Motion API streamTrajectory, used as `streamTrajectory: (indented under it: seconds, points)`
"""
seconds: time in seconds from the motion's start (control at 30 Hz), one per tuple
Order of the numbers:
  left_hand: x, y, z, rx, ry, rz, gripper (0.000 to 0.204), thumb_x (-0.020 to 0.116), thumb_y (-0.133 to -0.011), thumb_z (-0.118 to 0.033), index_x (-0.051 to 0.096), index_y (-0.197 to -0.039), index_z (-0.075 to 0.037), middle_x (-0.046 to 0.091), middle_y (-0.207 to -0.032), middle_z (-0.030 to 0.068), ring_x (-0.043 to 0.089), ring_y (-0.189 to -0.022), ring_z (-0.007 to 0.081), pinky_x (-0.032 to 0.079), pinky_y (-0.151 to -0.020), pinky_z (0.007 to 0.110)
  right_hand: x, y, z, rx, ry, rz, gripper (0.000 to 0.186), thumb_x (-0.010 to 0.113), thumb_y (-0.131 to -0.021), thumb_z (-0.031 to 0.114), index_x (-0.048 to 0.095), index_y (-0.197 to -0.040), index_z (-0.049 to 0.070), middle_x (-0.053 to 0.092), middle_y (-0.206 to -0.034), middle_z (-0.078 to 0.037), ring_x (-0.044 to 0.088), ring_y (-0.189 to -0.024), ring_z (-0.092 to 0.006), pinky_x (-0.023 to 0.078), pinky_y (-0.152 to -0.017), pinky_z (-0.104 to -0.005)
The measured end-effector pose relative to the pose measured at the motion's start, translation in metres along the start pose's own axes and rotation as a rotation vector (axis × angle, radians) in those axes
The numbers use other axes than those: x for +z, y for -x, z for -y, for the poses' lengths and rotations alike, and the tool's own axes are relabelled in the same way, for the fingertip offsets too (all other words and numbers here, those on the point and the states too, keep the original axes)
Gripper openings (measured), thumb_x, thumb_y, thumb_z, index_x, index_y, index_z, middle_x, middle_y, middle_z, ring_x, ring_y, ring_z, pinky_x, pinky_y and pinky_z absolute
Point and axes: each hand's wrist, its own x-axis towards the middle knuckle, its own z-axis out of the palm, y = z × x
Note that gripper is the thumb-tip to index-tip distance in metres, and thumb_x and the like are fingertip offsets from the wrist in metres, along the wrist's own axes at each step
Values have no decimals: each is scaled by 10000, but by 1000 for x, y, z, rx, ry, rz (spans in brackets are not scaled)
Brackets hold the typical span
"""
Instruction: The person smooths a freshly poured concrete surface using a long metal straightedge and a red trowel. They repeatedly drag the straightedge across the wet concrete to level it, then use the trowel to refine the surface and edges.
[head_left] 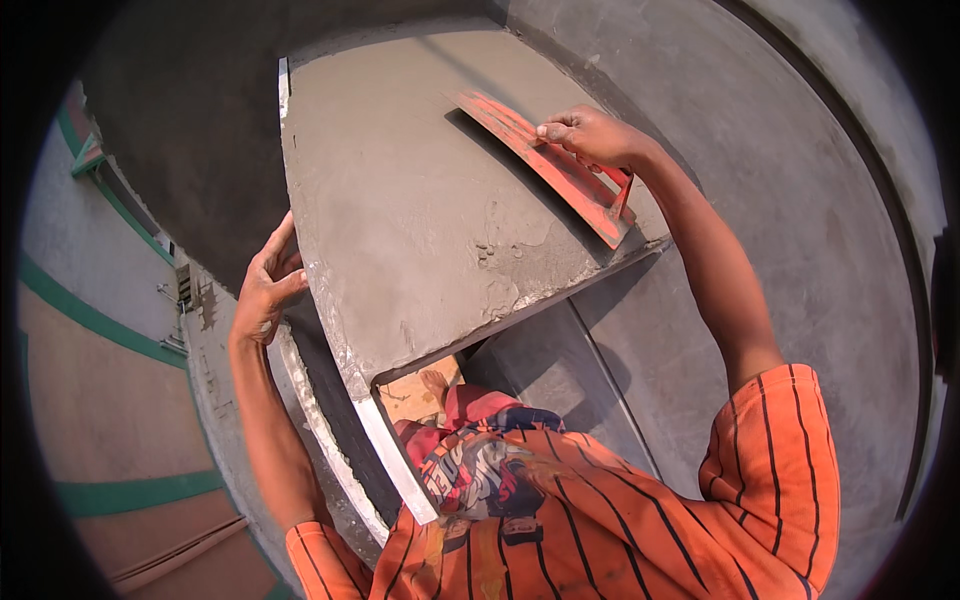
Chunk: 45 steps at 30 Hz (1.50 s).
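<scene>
My right hand (594, 137) is closed round the handle of an orange plastering float (545, 165). The float's long flat blade is tilted over the right part of a slab coated with wet grey mortar (400, 180); a dark shadow runs along its lower edge. Whether the whole blade touches the mortar, I cannot tell. At the slab's left side, my left hand (268, 285) rests against the edge with thumb and fingers apart, some fingertips hidden behind it. Rough patches and small lumps mark the mortar near the slab's front edge.
A pale straight strip (395, 460) runs down from the slab's left front corner. Below the slab, my bare foot (435, 384) stands on a wooden board (408, 396). A smooth grey wall (790, 230) curves along the right. Far down on the left is a green-banded surface (120, 390).
</scene>
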Motion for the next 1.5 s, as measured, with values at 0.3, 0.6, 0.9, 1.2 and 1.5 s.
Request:
streamTrajectory:
  seconds: [0.3,0.6,0.9,1.2,1.5]
  points:
    - [-8,-1,8,24,-39,17,1010,823,-682,-142,281,-1520,15,402,-1516,148,454,-1342,248,340,-1127,358,76,69,80,-449,163,216,397,560,-955,288,639,-1221,4,695,-1035,-222,665,-942,-370,503,-864,-443]
    - [1,1,0,-25,-18,31,1067,843,-674,-242,255,-1522,29,353,-1542,156,373,-1394,259,294,-1146,383,23,-12,-4,-19,617,-300,336,541,-939,336,687,-977,35,699,-933,-205,671,-842,-396,523,-760,-511]
    - [1,-1,6,18,26,27,980,795,-704,-88,268,-1524,14,361,-1541,153,492,-1297,262,455,-1028,378,-36,3,-124,344,551,-295,387,533,-931,347,698,-1086,32,687,-1052,-250,644,-1027,-414,488,-903,-486]
    - [9,-10,6,25,27,71,1021,832,-716,-222,258,-1527,17,356,-1546,141,439,-1348,235,380,-1083,371,11,-58,-18,65,62,-58,399,554,-956,313,700,-1085,-35,683,-767,-140,598,-675,-252,452,-672,-449]
    - [-4,-7,4,5,57,3,936,800,-735,-107,299,-1519,-2,466,-1467,103,543,-1228,215,439,-1036,349,58,57,109,-543,99,270,403,529,-981,335,671,-1146,-4,704,-1026,-190,644,-949,-332,483,-835,-417]
